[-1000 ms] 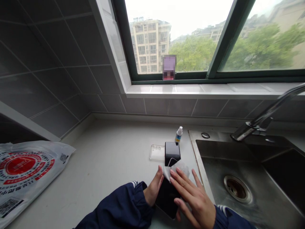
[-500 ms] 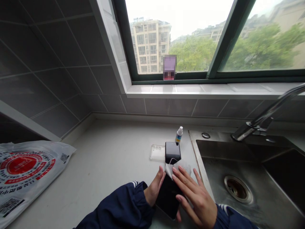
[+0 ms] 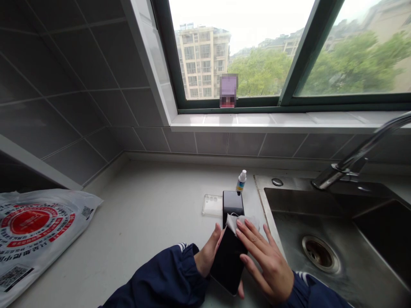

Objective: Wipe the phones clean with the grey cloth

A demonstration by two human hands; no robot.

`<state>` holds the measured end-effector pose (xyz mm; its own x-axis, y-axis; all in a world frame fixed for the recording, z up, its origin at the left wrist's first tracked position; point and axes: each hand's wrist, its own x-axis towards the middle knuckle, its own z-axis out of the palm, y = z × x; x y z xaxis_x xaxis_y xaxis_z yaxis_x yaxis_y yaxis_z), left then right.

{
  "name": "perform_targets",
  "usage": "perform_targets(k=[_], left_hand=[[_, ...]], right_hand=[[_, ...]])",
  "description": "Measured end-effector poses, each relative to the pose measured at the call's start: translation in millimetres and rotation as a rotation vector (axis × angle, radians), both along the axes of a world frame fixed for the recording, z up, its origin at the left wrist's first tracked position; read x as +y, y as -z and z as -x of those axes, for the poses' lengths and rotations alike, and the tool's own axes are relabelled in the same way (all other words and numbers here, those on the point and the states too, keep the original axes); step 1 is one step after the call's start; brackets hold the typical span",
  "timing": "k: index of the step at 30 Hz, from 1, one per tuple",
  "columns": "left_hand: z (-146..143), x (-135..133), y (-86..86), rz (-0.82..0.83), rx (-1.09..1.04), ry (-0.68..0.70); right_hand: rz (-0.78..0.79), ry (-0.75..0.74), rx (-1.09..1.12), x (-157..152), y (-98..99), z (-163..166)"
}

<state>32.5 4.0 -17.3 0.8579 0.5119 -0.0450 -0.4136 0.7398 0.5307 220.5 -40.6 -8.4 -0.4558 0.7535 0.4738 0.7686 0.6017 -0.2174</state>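
Observation:
A black-screened phone (image 3: 227, 261) lies tilted in my left hand (image 3: 207, 254), the thumb along its left edge and a fingertip showing beyond its lower right edge. My right hand (image 3: 265, 261) has its fingers stretched out over a pale grey cleaning cloth (image 3: 231, 223), pressing it on the phone's upper right part. Just beyond, a second dark phone (image 3: 233, 201) lies on the counter, its near end hidden by the cloth and the held phone. A clear phone case (image 3: 212, 205) lies at its left, and a small white-capped bottle (image 3: 241, 180) stands behind it.
On the right, a steel sink (image 3: 282, 226) with a chrome faucet (image 3: 337, 171) is set into the white counter (image 3: 154, 205). A printed plastic bag (image 3: 41, 239) lies at the left. A tiled wall and window (image 3: 253, 51) close off the back.
My right hand and the cloth have slid slightly to the right across the phone's upper end. My left hand still holds the phone in nearly the same place.

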Motion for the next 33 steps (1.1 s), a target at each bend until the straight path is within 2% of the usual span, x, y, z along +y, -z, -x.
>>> perform_targets(k=[5,33], left_hand=[[0,1,-4.8,-0.063,-0.037,-0.018],[-1,-1,-11.8,-0.008,0.019,-0.017]], right_hand=[[0.012,0.020,0.045,1,0.7,0],[0.015,0.005,-0.016,2,3.2,-4]])
